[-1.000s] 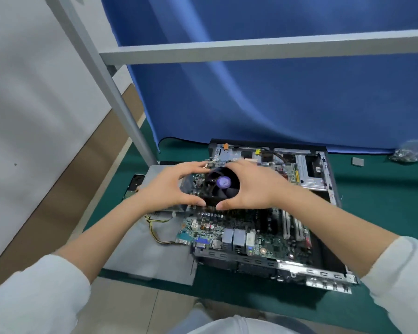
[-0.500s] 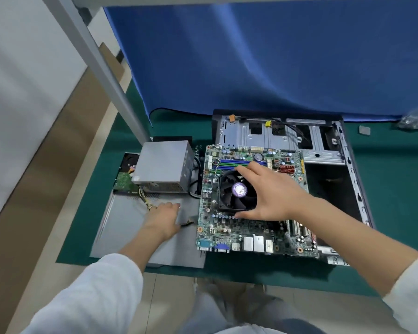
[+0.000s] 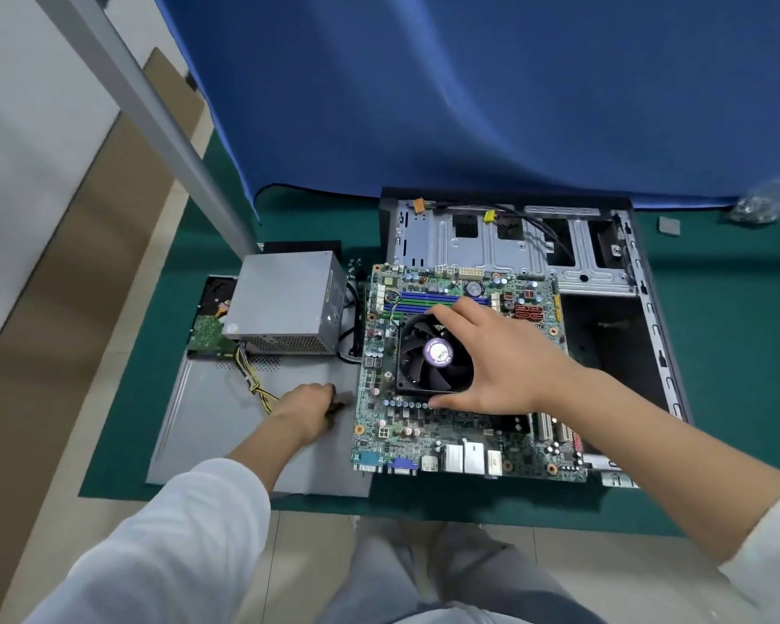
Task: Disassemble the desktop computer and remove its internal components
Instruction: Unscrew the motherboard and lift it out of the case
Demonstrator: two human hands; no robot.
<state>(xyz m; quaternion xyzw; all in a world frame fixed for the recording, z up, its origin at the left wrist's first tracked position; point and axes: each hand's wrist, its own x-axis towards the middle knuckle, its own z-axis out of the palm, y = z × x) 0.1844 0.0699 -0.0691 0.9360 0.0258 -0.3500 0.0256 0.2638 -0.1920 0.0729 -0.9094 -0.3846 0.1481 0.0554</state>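
Motherboard [image 3: 460, 425]: out of case [image 3: 604, 263], half over side panel [image 3: 208, 425].
Handling: I judge stiff, fragile; hold fan [image 3: 435, 353] or edges.
Right hand [image 3: 500, 358]: grips fan.
Left hand [image 3: 309, 407]: curled on panel, grip unclear.

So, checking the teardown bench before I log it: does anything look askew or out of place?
The motherboard sits half out of the case, overlapping the side panel, the right hand gripping its fan.

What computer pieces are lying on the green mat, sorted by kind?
Motherboard with fan: 1
Power supply box: 1
Empty case: 1
Flat grey side panel: 1
Hard drive: 1
Total: 5
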